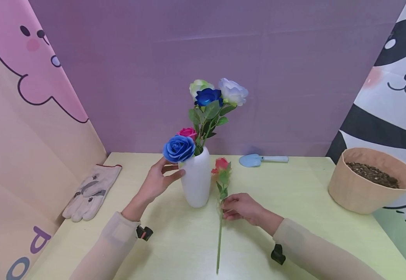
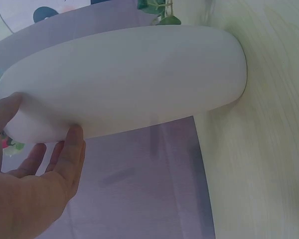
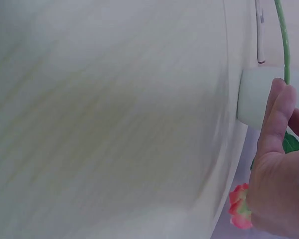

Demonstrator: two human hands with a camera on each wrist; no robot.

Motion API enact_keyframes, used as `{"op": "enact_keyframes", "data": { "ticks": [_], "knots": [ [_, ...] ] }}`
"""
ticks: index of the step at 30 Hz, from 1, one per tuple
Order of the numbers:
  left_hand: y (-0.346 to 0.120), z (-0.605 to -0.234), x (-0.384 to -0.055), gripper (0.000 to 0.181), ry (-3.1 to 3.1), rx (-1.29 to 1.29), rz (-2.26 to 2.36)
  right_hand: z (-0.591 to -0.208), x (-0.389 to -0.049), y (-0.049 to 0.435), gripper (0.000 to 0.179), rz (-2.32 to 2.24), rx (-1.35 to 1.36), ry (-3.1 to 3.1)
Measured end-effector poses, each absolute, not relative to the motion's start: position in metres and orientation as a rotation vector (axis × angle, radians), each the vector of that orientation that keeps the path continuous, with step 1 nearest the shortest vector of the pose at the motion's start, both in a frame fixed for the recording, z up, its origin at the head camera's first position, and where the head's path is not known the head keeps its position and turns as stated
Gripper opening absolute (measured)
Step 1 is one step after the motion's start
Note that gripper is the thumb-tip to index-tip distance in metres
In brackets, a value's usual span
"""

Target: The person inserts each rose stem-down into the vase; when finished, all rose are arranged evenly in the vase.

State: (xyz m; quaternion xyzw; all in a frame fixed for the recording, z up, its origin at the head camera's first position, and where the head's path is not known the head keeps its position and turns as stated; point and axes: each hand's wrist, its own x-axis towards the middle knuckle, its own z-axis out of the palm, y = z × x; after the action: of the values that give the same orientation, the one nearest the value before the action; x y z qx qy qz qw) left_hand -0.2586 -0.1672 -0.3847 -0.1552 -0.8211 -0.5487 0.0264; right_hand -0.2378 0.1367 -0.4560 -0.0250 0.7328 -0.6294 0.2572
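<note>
A white vase (image 1: 196,182) stands upright on the table with several artificial flowers in it, among them a bright blue rose (image 1: 179,148) leaning out low on the left. My left hand (image 1: 155,181) holds the vase near its neck, thumb on the near side; in the left wrist view the thumb and fingertips (image 2: 75,133) meet its smooth wall. To the right of the vase, my right hand (image 1: 243,209) pinches the green stem of a coral-red artificial flower (image 1: 221,165). Its bloom points away from me, and the bare stem (image 3: 283,37) extends toward me below the fingers.
Work gloves (image 1: 92,192) lie at the table's left edge. A small light-blue trowel (image 1: 255,160) rests along the back edge. On the right stands a tan pot (image 1: 357,190) with dark soil. A purple backdrop (image 1: 136,77) rises behind the table.
</note>
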Motion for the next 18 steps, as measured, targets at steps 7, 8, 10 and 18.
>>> {"op": "enact_keyframes", "data": {
  "ticks": [7,8,10,18],
  "knots": [
    [-0.167,-0.383,-0.258,0.057,-2.537,-0.484,-1.700,-0.451,-0.244,0.141,0.030,-1.748,-0.021,2.019],
    [-0.167,-0.383,-0.258,0.058,-2.537,-0.485,-1.701,-0.450,-0.244,0.141,0.030,-1.755,-0.019,2.023],
    [-0.167,-0.383,-0.258,0.058,-2.536,-0.486,-1.704,-0.448,-0.246,0.143,0.031,-1.766,-0.019,2.029],
    [-0.167,-0.383,-0.257,0.057,-2.533,-0.477,-1.712,-0.433,-0.247,0.148,0.034,-1.833,-0.043,2.038]
  ]
}}
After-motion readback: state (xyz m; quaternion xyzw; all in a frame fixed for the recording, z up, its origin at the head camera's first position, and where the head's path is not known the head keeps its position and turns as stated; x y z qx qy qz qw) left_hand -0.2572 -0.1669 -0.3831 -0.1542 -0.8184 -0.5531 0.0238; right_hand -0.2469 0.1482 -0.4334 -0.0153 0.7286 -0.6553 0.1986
